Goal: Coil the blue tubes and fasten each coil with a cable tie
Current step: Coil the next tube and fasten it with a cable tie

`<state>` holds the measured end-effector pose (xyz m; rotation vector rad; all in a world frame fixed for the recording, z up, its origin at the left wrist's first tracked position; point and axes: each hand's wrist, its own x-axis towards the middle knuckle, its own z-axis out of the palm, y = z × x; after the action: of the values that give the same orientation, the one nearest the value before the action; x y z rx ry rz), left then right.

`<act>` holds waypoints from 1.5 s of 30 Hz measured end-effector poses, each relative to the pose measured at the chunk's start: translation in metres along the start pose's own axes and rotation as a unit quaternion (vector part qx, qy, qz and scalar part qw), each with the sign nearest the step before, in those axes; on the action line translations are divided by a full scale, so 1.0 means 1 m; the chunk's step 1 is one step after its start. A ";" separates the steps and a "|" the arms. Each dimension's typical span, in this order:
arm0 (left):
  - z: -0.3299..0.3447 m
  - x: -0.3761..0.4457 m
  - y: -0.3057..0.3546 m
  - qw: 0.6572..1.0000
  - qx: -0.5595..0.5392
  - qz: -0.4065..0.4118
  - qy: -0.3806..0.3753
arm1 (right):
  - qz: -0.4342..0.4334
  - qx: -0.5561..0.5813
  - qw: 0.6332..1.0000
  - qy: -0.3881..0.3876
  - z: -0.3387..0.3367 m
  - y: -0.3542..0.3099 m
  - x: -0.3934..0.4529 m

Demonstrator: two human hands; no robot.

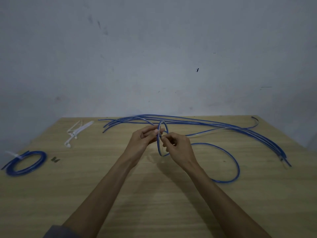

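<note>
Head view: both hands (pixel 161 140) pinching upright tube loop (pixel 159 145)

Pinched between the fingertips of left hand (pixel 143 137) and right hand (pixel 178 148): a small upright loop of blue tube (pixel 159 140), tail curving right of the fingers. Loose tubes (pixel 205 123) beyond; finished coil (pixel 25 163) and cable ties (pixel 77 131) far left.

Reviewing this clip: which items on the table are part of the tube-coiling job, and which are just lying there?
Part of the job:
- small blue tube coil, held by left hand and right hand
- loose blue tubes along the far edge
- white cable ties
- finished tied coil

Just lying about:
- small dark scrap beside the finished coil; what it is cannot be told
</note>
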<state>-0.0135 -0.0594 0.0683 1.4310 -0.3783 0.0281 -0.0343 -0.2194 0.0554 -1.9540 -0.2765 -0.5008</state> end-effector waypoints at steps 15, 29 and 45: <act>0.008 0.024 -0.007 0.988 -0.048 -0.018 0.147 | 0.020 -0.119 0.985 -0.120 0.025 0.015 -0.023; -0.007 0.030 -0.009 0.958 -0.256 -0.077 0.100 | -0.067 -0.081 0.991 -0.089 0.033 0.021 -0.023; -0.057 0.024 0.004 0.986 -0.042 -0.130 -0.093 | 0.007 -0.388 0.874 -0.293 -0.008 0.036 0.036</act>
<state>0.0216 -0.0084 0.0733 1.3929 -0.3379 -0.3318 0.0109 -0.2428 0.0456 -2.8803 -0.4930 0.0439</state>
